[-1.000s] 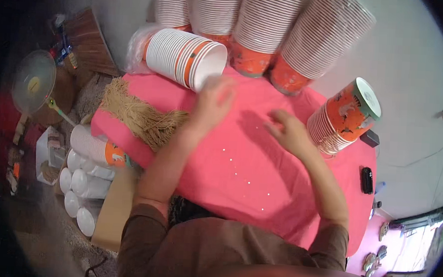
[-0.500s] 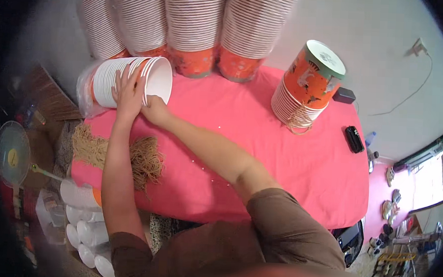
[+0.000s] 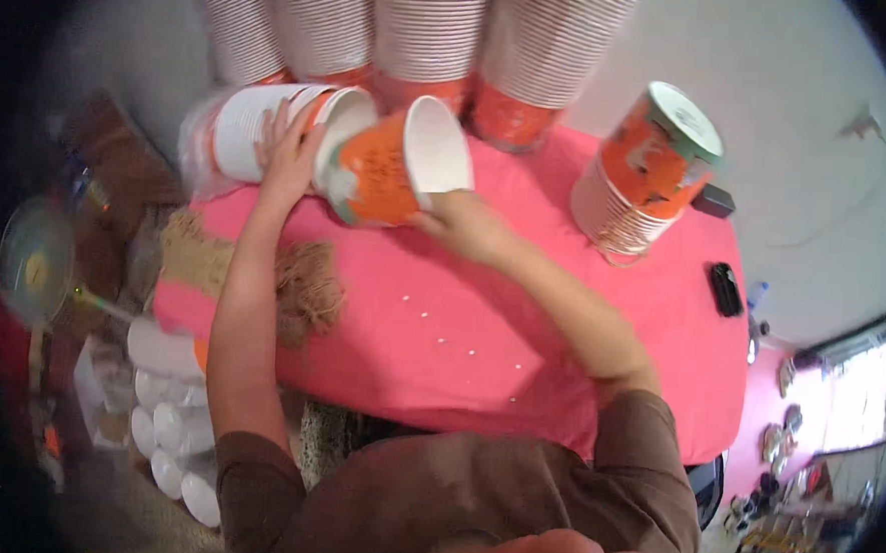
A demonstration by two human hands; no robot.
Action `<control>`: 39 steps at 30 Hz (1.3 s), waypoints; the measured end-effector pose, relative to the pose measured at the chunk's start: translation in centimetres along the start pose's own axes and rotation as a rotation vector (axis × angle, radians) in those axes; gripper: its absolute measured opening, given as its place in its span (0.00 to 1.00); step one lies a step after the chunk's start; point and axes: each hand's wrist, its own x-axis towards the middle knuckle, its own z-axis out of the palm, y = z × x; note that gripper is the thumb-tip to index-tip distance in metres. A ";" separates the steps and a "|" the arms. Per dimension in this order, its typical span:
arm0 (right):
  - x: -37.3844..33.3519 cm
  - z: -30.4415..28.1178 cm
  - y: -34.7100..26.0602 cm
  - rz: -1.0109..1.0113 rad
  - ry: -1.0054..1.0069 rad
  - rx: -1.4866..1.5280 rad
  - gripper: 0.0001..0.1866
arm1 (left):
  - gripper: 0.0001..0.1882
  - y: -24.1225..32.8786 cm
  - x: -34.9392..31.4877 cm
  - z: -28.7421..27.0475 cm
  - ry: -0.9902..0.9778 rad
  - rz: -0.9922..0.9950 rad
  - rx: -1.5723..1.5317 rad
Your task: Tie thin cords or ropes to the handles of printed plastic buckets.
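A paper bucket [image 3: 373, 178], orange and green outside and white inside, is tilted on its side with its mouth to the right. My right hand [image 3: 466, 223] is closed on its rim. Its base end is at the mouth of a row of nested buckets [image 3: 238, 138], lying in clear plastic. My left hand [image 3: 291, 156] lies over that row with fingers spread, touching the white rims. Below my left forearm are bundles of tan twine [image 3: 309, 288]. An upside-down stack of buckets [image 3: 650, 152], with twine loops at its lower rims, stands on the right of the table.
Tall plastic-wrapped bucket stacks [image 3: 426, 35] stand along the wall. Small white bits [image 3: 472, 352] dot the pink tablecloth [image 3: 522, 291]. A black pouch [image 3: 726, 289] and a dark box [image 3: 713, 201] lie at the right. White tubs [image 3: 170, 427] and a fan [image 3: 35, 270] stand left.
My right hand has moved right, drawing a bucket out of the row's mouth. My left hand stays on the row. The whole view has shifted slightly.
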 end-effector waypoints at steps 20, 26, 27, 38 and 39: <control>-9.7 -7.1 -5.9 -0.209 -0.069 -0.305 0.08 | 0.07 7.0 -15.4 -5.3 -0.394 0.485 0.458; -9.9 -6.6 -5.3 -0.239 -0.018 -0.318 0.08 | 0.07 6.9 -15.2 -4.6 -0.408 0.445 0.406; -9.9 -6.6 -5.2 -0.243 -0.003 -0.315 0.08 | 0.07 7.4 -14.9 -4.8 -0.406 0.450 0.403; -9.7 -6.6 -5.8 -0.308 0.108 -0.454 0.08 | 0.07 13.9 -16.8 -5.3 -0.275 0.442 -0.178; -9.7 -6.7 -5.9 -0.378 0.175 -0.467 0.09 | 0.07 14.0 -16.6 -5.3 -0.276 0.447 -0.179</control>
